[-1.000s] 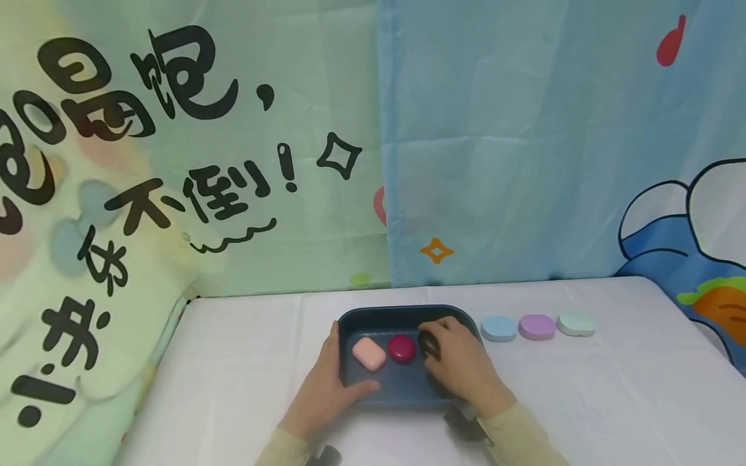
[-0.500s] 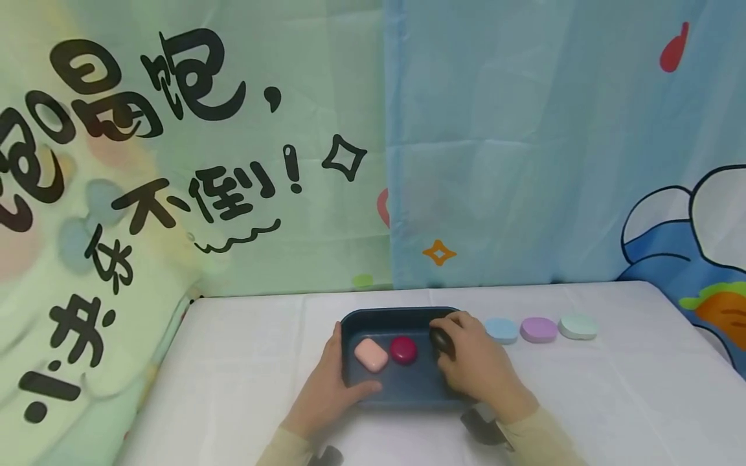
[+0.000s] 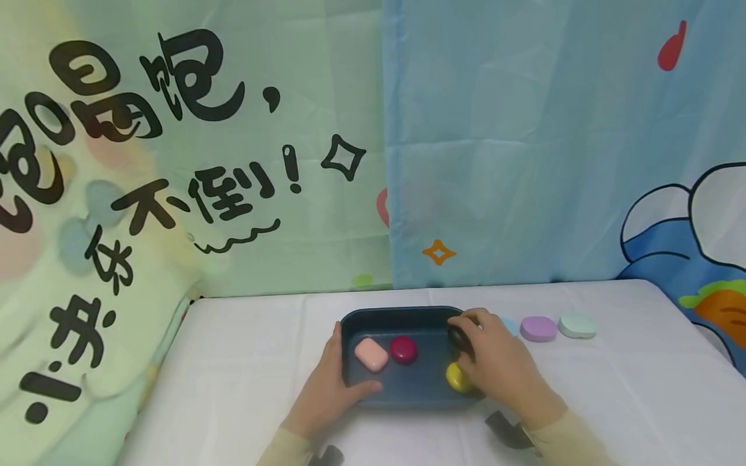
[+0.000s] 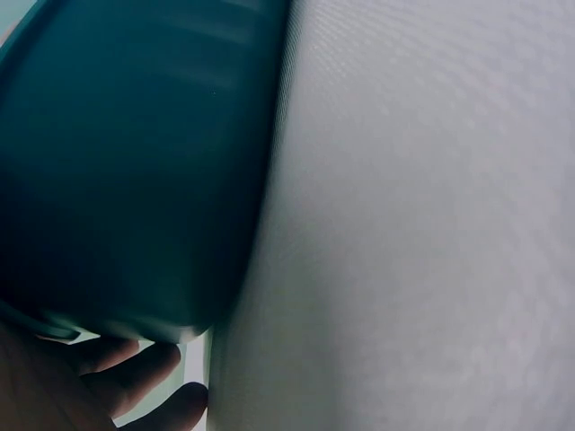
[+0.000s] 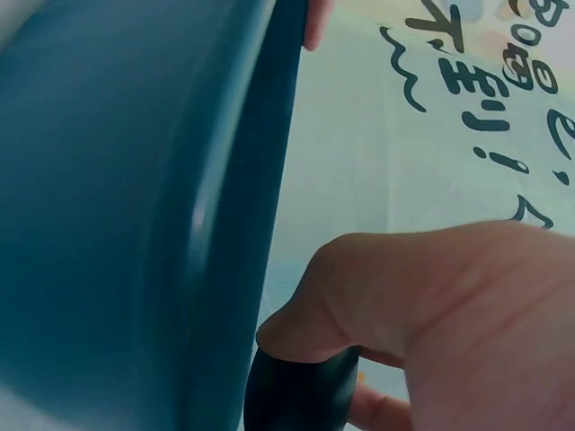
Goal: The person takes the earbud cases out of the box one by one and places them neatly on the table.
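In the head view, my left hand (image 3: 322,383) holds the left end of a dark blue rectangular tray (image 3: 402,392), its thumb over the near rim. Fingers (image 4: 144,377) show against the tray's outer wall in the left wrist view. My right hand (image 3: 508,364) pinches a smooth black oval piece (image 3: 458,338) at the tray's right end. That dark piece (image 5: 301,395) sits under the thumb in the right wrist view. Inside the tray lie a pink rounded-square piece (image 3: 371,355), a round crimson piece (image 3: 403,350) and, beside the right hand, a yellow piece (image 3: 458,378) partly hidden.
Right of the tray, a purple oval piece (image 3: 539,329) and a pale green one (image 3: 577,325) lie in a row on the white tablecloth (image 3: 245,343). A light blue piece (image 3: 511,325) is mostly hidden behind the right hand. A printed curtain (image 3: 315,213) hangs behind the table.
My right hand has moved right with the black piece, from inside the tray to its right end. The yellow piece has come into view. My left hand keeps its hold on the tray.
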A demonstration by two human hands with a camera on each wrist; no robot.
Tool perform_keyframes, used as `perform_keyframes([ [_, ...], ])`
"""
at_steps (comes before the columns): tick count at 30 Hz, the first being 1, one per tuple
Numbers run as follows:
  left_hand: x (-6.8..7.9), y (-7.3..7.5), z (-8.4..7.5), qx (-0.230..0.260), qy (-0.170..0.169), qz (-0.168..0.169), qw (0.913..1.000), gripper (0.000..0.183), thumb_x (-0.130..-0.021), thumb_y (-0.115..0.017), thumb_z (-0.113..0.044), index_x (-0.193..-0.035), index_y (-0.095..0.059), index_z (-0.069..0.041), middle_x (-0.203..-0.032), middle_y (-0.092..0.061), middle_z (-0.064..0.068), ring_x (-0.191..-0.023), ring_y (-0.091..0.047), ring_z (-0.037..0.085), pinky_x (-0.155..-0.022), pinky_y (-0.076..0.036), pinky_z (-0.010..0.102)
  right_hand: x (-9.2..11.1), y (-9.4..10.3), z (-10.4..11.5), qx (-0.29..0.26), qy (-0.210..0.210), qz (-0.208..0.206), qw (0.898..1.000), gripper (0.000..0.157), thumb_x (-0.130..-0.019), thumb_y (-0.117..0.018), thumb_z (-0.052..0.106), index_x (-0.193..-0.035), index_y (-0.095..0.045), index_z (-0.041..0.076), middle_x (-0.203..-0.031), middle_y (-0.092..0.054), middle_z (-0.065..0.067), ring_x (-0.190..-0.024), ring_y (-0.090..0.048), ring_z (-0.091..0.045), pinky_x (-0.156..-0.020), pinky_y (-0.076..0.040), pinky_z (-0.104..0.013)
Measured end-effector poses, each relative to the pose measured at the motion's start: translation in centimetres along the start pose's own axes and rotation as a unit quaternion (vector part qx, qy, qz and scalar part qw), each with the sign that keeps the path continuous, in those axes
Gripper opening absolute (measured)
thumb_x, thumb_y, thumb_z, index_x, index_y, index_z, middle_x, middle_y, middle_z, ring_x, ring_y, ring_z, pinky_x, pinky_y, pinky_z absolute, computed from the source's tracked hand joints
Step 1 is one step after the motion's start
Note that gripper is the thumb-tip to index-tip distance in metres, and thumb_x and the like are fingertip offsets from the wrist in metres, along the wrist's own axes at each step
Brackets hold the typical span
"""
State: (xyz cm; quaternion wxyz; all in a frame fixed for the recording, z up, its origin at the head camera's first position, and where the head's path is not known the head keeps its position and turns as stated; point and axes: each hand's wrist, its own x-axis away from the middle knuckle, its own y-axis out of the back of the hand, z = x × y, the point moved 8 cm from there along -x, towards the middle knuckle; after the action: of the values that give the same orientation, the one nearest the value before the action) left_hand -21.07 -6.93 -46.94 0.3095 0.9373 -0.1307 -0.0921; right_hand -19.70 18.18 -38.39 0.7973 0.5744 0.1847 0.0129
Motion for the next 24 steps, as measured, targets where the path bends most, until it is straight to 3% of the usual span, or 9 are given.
perform_keyframes([
  [7, 0.0, 0.0, -0.1, 0.005, 0.001, 0.002, 1.0, 0.121, -0.081, -0.081, -0.051, -0.161, -0.004, -0.004, -0.166, -0.017, 0.012, -0.15, -0.023, 0.027, -0.117, -0.029, 0.05, 0.5, 1.1, -0.6, 0.004, 0.031, -0.014, 0.999, 0.048, -0.072, -0.073, 0.0, -0.12, -0.066, -0.001, -0.117, -0.06, -0.019, -0.105, -0.06, -0.038, -0.083, -0.056, -0.052],
  [12, 0.0, 0.0, 0.1, 0.004, 0.005, 0.0, 1.0, 0.121, -0.081, -0.081, -0.052, -0.161, -0.005, -0.002, -0.166, -0.017, 0.013, -0.15, -0.023, 0.029, -0.117, -0.029, 0.05, 0.8, 1.3, -1.1, 0.005, 0.027, -0.007, 1.0, 0.048, -0.071, -0.072, -0.001, -0.119, -0.067, -0.002, -0.118, -0.062, -0.021, -0.107, -0.06, -0.04, -0.089, -0.053, -0.054],
  [24, 0.0, 0.0, 0.1, 0.004, 0.002, 0.0, 1.0, 0.121, -0.081, -0.08, -0.052, -0.161, -0.004, -0.002, -0.166, -0.017, 0.013, -0.15, -0.023, 0.028, -0.117, -0.029, 0.05, 1.8, 1.7, -2.4, 0.018, 0.03, -0.012, 0.999, 0.05, -0.071, -0.077, -0.001, -0.12, -0.065, 0.0, -0.117, -0.061, -0.021, -0.105, -0.06, -0.041, -0.082, -0.055, -0.056],
])
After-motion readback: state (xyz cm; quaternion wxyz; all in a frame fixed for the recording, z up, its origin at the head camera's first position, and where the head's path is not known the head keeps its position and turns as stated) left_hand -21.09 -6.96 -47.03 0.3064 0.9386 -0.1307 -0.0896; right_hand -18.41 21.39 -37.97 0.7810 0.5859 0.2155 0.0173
